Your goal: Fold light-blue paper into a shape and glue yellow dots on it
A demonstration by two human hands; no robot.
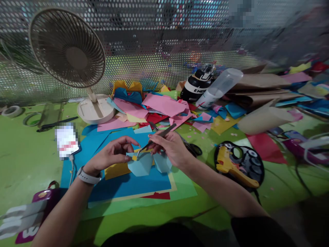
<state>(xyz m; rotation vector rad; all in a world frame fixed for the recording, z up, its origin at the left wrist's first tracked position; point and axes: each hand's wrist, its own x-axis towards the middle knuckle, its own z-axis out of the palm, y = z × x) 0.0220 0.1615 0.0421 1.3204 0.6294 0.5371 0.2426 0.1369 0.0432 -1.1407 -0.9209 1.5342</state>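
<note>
My right hand [171, 145] grips a pair of dark tweezers [160, 135], slanting down to the left. At their tip is a small yellow paper piece [134, 157], against the upper left edge of a light blue paper piece [140, 166]. My left hand [115, 152] has its thumb at that same edge and its fingers bent behind, pinching the paper; the index finger sticks out above. A second light blue paper piece [163, 163] lies just under my right hand. Beneath are a yellow paper strip [117, 171] and blue sheets [133, 185].
A fan [77, 58] stands at the back left, near a lit phone [67, 140] on a cable. Coloured paper scraps [164, 104], a black bottle [196, 84] and a clear-capped bottle [219, 87] lie behind. On the right, a yellow glue gun [236, 168] rests on a black tray [258, 164].
</note>
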